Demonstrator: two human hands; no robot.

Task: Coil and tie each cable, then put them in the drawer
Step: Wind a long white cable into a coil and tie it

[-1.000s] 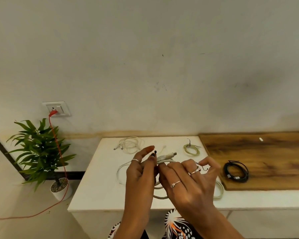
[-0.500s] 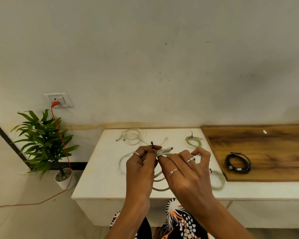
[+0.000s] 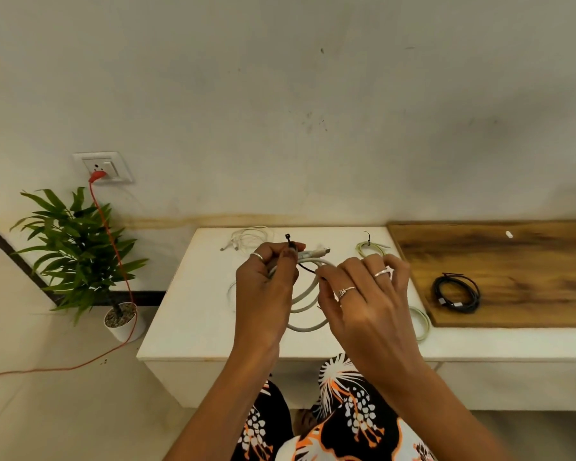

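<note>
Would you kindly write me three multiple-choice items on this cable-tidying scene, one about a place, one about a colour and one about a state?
1. Where does the black coiled cable lie?
A. On the wooden board
B. On the floor by the plant
C. In the left hand

2. What colour is the cord plugged into the wall socket?
A. Blue
B. Red
C. Black

3. What is the state of the white cable between the hands?
A. Lying flat and untouched on the table
B. Hanging straight from the wall socket
C. Looped and held up by the left hand, with a thin black tie at it

Answers: 1 A, the black coil rests on the brown board at the right. 2 B, a red plug and cord run from the socket down past the plant. 3 C, its loops hang from the left hand's fingers while the right hand pinches the tie's other end.
</note>
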